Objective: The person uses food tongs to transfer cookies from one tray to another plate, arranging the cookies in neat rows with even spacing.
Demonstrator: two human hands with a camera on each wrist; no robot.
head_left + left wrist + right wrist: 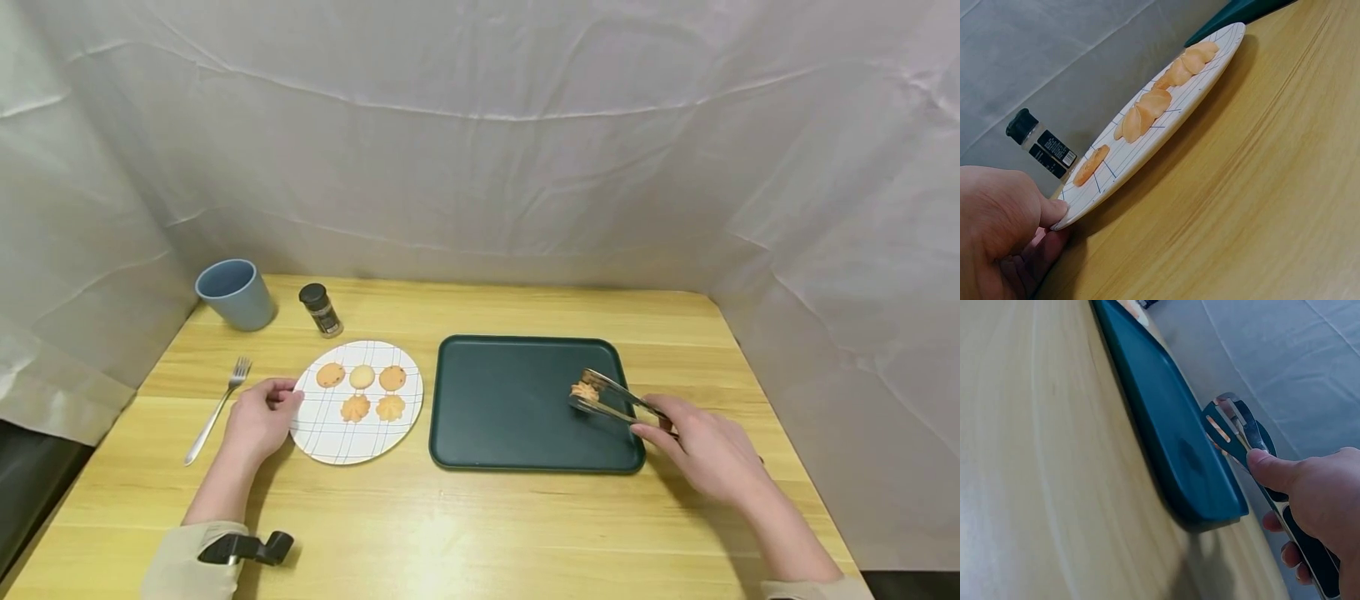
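Note:
My left hand point(257, 421) pinches the left rim of a white plaid plate point(330, 442), its thumb on top in the left wrist view. On the plate lie three smooth round cookies point(362, 377) in a back row and two flower-shaped cookies point(390, 407) in front of them. Metal tongs point(626, 396) are gripped in my right hand point(708, 450). Between the tong tips sits another flower-shaped cookie point(584, 391), over the right part of a dark green tray point(517, 408). In the right wrist view the tongs point(1250, 434) appear raised above the tray, casting a shadow on it.
A blue-grey cup point(238, 296) stands at the back left, with a black-capped seasoning bottle point(322, 310) beside it. Left of the left hand lies a fork point(217, 412). Pale curtains point(480, 183) enclose the back and sides of the wooden table point(450, 533).

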